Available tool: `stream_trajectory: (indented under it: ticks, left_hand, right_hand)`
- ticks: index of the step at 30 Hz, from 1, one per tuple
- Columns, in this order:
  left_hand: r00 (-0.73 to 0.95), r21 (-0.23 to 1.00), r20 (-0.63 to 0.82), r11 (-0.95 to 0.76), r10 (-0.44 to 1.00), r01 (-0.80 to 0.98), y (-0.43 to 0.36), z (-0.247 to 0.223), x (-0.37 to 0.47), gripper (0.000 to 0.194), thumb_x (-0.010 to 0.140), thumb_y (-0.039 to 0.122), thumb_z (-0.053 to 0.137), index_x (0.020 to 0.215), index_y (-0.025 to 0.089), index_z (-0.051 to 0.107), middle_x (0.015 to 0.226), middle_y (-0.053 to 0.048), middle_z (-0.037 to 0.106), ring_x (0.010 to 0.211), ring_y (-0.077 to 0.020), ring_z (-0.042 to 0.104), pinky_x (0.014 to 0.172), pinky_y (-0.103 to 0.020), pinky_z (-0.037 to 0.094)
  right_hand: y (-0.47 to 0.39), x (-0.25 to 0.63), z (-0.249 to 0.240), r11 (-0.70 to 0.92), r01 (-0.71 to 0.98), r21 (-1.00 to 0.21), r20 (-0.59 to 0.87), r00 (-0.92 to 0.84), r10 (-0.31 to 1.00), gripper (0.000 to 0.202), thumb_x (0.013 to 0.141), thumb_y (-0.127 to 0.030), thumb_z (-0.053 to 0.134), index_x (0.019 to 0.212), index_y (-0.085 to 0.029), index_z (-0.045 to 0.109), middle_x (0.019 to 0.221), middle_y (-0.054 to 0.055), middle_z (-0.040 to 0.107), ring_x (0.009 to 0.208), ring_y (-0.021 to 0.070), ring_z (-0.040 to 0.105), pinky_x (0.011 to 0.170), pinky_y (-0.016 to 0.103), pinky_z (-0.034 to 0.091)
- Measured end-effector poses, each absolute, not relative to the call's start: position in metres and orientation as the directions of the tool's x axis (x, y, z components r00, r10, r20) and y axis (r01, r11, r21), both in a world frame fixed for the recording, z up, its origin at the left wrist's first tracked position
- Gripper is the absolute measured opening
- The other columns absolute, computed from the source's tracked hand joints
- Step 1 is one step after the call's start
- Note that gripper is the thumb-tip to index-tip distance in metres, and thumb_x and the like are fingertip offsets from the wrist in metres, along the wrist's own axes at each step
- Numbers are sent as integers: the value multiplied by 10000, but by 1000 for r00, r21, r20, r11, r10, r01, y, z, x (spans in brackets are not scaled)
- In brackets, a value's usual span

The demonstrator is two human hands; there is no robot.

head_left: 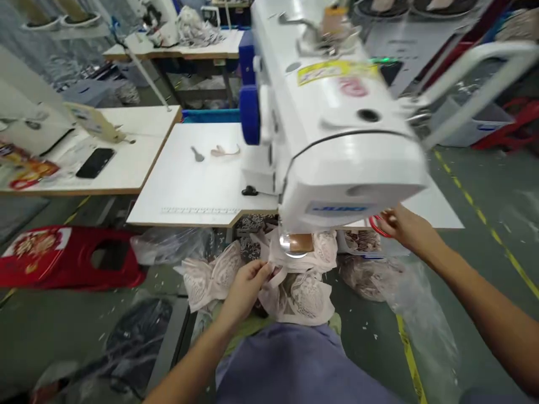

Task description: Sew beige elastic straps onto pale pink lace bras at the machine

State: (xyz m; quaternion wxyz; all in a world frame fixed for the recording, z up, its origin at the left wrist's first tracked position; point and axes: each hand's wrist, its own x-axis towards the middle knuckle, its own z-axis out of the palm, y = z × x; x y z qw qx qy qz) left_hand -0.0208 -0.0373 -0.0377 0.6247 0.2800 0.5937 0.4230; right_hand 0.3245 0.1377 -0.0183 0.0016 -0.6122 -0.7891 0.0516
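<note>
In the head view, one white JUKI sewing machine [353, 163] stands over pale pink lace bras [311, 294]; four lace cups show around its lower end, though how many bras they make cannot be told. The left hand [248, 280], just below and left of the machine, pinches bra fabric between thumb and fingers. The right hand [400, 225], just right of it, has fingers closed on one red loop handle [379, 226]. Left of the machine are one black phone [95, 163] and one red plastic stool [76, 255]. The machine hides part of the white tabletop [193, 185].
</note>
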Motion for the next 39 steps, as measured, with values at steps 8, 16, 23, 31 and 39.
stream_trajectory:
  ticks: [8, 16, 23, 31, 39]
  left_hand:
    - [-14, 832, -508, 486, 861, -270, -36, -30, -22, 438, 725, 591, 738, 821, 165, 701, 760, -29, 693, 647, -127, 572, 626, -237, 445]
    - [-4, 916, -401, 401, 916, -9, -38, -19, -17, 377, 837, 511, 597, 910, 154, 693, 776, -39, 672, 706, -159, 579, 654, -261, 461]
    - [16, 919, -393, 392, 919, 24, -38, -20, -18, 226, 872, 369, 490, 815, 185, 609, 715, 9, 544, 653, -131, 472, 621, -235, 401]
    - [21, 904, -426, 427, 904, -30, -34, -21, -27, 413, 862, 587, 551, 735, 196, 511, 631, 53, 436, 551, -93, 366, 533, -220, 324]
    - [13, 908, -416, 415, 909, 58, -32, -19, -28, 394, 826, 576, 570, 825, 186, 629, 711, 0, 582, 642, -138, 512, 588, -236, 404]
  right_hand:
    - [-26, 269, -36, 395, 718, -574, -63, -519, 852, 306, 835, -330, 564, 1125, -247, 614, 1067, 100, 704, 839, 234, 703, 565, 309, 568]
    - [-19, 205, -40, 569, 590, -573, 169, -595, 786, 302, 869, -251, 566, 1168, -214, 592, 1096, 123, 702, 964, 259, 703, 731, 386, 620]
    - [-12, 211, -41, 531, 551, -644, 100, -627, 772, 285, 902, -235, 539, 1181, -239, 595, 1025, 85, 728, 809, 213, 715, 581, 296, 568]
    - [-29, 216, -45, 336, 533, -777, 33, -499, 866, 356, 765, -223, 584, 1118, -255, 547, 1005, 80, 672, 561, 140, 576, 487, 284, 494]
    - [-22, 195, -50, 350, 519, -780, 22, -536, 844, 370, 766, -232, 606, 1135, -235, 583, 1088, 98, 698, 759, 200, 673, 609, 314, 555]
